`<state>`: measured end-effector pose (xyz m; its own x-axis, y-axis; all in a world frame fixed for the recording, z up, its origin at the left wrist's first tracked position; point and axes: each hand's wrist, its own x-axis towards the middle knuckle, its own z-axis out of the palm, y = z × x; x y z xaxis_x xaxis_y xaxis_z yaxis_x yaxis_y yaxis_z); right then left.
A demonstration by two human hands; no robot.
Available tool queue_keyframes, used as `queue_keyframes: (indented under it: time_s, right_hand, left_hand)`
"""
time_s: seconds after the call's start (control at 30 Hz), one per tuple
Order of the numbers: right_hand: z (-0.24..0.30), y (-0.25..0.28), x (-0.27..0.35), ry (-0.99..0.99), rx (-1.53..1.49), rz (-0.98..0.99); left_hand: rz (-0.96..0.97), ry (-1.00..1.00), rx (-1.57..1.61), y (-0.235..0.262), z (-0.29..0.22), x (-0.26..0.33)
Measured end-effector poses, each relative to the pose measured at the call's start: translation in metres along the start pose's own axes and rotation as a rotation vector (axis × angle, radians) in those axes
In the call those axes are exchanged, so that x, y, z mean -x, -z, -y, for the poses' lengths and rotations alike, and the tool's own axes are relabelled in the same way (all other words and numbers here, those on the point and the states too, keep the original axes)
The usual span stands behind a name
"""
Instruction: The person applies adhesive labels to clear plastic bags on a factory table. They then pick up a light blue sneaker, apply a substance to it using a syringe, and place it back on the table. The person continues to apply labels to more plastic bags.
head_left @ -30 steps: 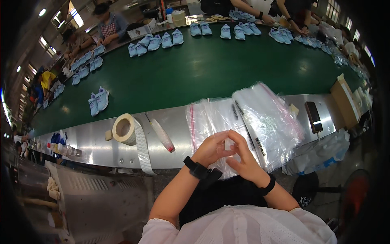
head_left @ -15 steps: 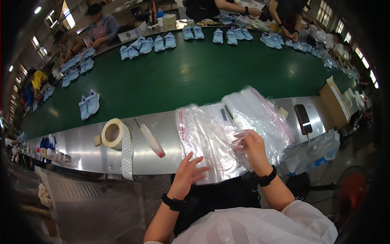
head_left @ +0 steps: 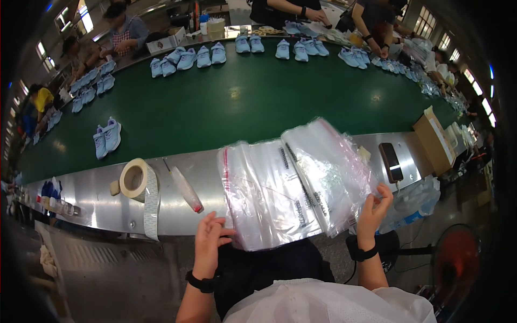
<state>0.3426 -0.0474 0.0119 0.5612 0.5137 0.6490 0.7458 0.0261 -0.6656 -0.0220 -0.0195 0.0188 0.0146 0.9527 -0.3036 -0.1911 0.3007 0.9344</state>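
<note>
Two overlapping stacks of clear plastic bags lie at the metal ledge in front of me. The left bag has a red strip along its left side and reaches over the near edge. A second pile of bags, slanted, covers part of it on the right. My left hand is beside the left bag's lower left corner, its fingers apart and holding nothing. By the right pile's lower right corner is my right hand, thumb and fingers apart with nothing visible between them. Both wrists wear black bands.
Left on the ledge are a tape roll and a wrapped, red-tipped tool. A phone and cardboard box are to the right. Pale blue shoes stand on the green belt; co-workers work beyond it.
My right hand has come off the bags and moved right to their edge. My left hand has shifted left to the bag's corner. The bags now lie flatter. The whole view has shifted slightly.
</note>
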Motion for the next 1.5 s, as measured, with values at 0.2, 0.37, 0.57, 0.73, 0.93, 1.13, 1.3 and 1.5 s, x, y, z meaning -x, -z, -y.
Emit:
queue_keyframes:
  time_s: [0.2, 0.37, 0.57, 0.73, 0.93, 1.13, 1.3, 1.5]
  right_hand:
    - [0.108, -0.053, 0.049, -0.064, -0.332, 1.013]
    - [0.152, -0.071, 0.081, 0.312, -0.605, 1.493]
    - [0.161, -0.069, 0.085, 0.099, -0.728, 1.535]
    - [0.158, -0.066, 0.082, -0.073, -0.618, 1.509]
    - [0.181, -0.08, 0.106, -0.247, -0.807, 1.598]
    - [0.169, -0.077, 0.113, -0.323, -0.773, 1.674]
    - [0.168, -0.074, 0.119, -0.459, -0.91, 1.651]
    - [0.173, -0.076, 0.105, -0.29, -0.734, 1.607]
  left_hand:
    - [-0.627, -0.164, 0.099, 0.136, 0.035, 0.007]
    - [-0.805, -0.192, -0.256, 0.227, 0.083, -0.012]
    - [-0.239, -0.021, -0.555, 0.212, 0.08, -0.025]
    - [0.031, 0.131, 0.024, 0.096, 0.024, 0.032]
    - [0.097, 0.083, 0.171, 0.049, -0.011, 0.03]
    - [-0.102, 0.001, 0.01, 0.057, -0.007, 0.022]
    - [-0.119, 0.022, -0.075, 0.055, -0.001, 0.025]
    - [-0.471, -0.591, -0.682, 0.036, -0.001, 0.066]
